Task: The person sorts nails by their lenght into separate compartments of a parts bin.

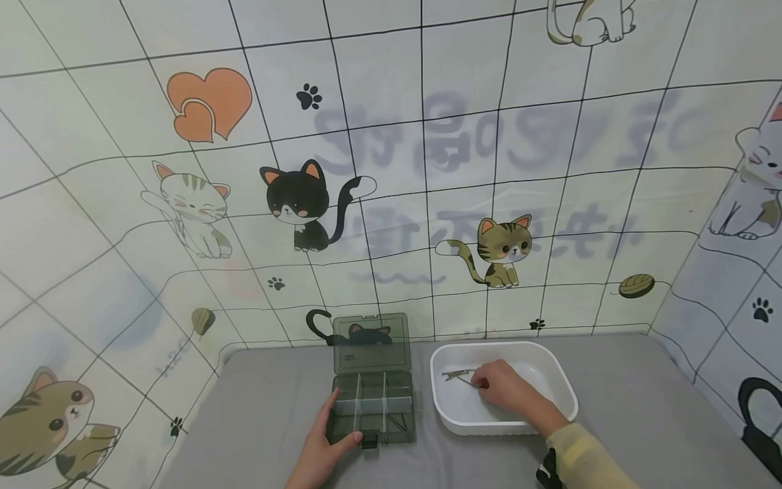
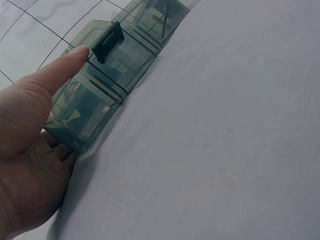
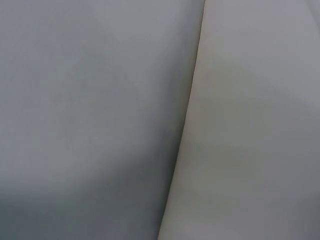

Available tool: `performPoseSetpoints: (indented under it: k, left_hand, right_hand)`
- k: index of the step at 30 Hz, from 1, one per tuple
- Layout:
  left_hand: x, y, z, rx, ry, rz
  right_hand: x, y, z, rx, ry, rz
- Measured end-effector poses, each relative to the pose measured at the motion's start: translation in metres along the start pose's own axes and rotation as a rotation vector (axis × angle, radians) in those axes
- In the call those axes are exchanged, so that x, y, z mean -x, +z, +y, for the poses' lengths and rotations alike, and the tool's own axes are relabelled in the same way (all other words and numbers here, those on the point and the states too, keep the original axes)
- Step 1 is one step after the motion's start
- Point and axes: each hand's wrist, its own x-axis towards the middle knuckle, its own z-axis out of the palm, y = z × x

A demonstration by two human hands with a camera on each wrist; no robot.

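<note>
My left hand (image 1: 326, 435) holds the front left corner of a green see-through compartment box (image 1: 371, 407), its lid raised at the back. In the left wrist view, the thumb (image 2: 75, 57) lies by the dark latch (image 2: 108, 42) and the fingers are round the side, partly hidden. A few thin, dark nail-like pieces (image 1: 398, 422) lie in the box's front right compartment. My right hand (image 1: 504, 386) reaches into a white tray (image 1: 559, 390), its fingertips pinching a thin nail-like metal piece (image 1: 466, 381) beside a small pile of brass-coloured ones (image 1: 453, 373).
Box and tray stand side by side on a grey cloth (image 1: 275, 387), near the cat-printed back wall (image 1: 397, 272). A black curved object (image 1: 757, 414) is at the right edge. The right wrist view shows only pale surfaces, with no hand.
</note>
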Motion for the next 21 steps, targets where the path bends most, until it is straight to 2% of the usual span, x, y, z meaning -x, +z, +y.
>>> performPoseSetpoints:
  k: [5,12,21]
  left_hand:
    - [-0.0004,-0.0001,0.0009,0.004,-0.006,-0.003]
    - [0.0007,0.0005,-0.0002,0.005,0.006,-0.002]
    - [0.0012,0.0009,-0.0007,0.001,0.014,-0.001]
  right_hand:
    - [0.0015,-0.0016,-0.0021,0.033,-0.005,-0.012]
    - [0.0012,-0.0042,-0.009,0.072,0.121,0.001]
    - [-0.0001,-0.004,-0.0086,0.065,0.168,-0.025]
